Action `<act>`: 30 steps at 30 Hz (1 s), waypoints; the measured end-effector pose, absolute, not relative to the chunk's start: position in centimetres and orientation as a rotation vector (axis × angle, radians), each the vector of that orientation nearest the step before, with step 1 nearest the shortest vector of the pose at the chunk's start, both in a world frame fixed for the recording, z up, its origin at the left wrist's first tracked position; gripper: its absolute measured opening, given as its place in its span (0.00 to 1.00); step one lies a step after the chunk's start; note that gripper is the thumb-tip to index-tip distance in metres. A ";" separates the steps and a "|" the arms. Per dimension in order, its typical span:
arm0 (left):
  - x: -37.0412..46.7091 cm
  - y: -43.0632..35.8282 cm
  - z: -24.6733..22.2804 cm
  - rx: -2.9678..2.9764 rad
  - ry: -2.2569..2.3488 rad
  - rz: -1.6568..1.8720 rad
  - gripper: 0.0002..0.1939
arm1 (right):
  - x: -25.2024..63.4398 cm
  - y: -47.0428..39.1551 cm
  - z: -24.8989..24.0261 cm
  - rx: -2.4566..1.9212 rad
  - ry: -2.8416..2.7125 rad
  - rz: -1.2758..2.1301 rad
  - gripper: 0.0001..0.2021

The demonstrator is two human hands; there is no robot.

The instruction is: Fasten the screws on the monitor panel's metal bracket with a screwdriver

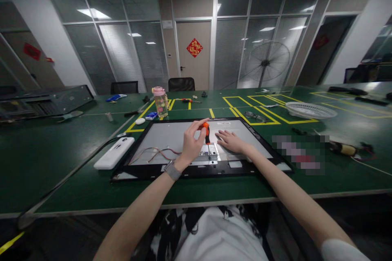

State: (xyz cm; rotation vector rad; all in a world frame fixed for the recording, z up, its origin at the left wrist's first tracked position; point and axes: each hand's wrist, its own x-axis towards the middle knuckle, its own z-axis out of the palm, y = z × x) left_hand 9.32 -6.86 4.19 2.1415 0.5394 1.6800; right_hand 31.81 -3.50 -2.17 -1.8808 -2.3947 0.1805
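A flat display panel (171, 134) with a black frame lies back side up on the table in front of me. My left hand (194, 140) grips the orange and black handle of a screwdriver (207, 133), which stands upright. Its tip meets a small metal bracket with a circuit board (203, 153) near the panel's lower middle. Flat on the panel's metal back, right of the screwdriver, rests my right hand (231, 141) with its fingers spread. Thin coloured wires (156, 151) curl across the panel to the left of the bracket.
A white power bank (115, 153) lies left of the panel, near a black cable. Behind stand a pink-lidded bottle (161, 102) and a blue box (151, 116). To the right are a white basket (309, 111), glasses (255, 117) and a tool with a yellowish body (343, 148).
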 end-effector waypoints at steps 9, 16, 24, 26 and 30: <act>9.2 -6.4 4.2 2.150 0.525 1.638 0.15 | 31.9 -3.3 -2.4 -1.878 -2.391 0.151 0.29; 9.1 -6.0 4.2 2.173 0.554 1.675 0.15 | 32.0 -3.2 -2.6 -1.862 -2.388 0.147 0.30; 9.2 -5.9 4.3 2.184 0.572 1.755 0.13 | 32.0 -3.2 -2.6 -1.884 -2.387 0.152 0.29; 9.2 -5.9 4.2 2.185 0.570 1.743 0.13 | 31.9 -3.3 -2.5 -1.881 -2.391 0.149 0.29; 9.0 -5.8 4.2 2.197 0.488 1.612 0.17 | 31.8 -3.5 -2.3 -1.871 -2.394 0.128 0.29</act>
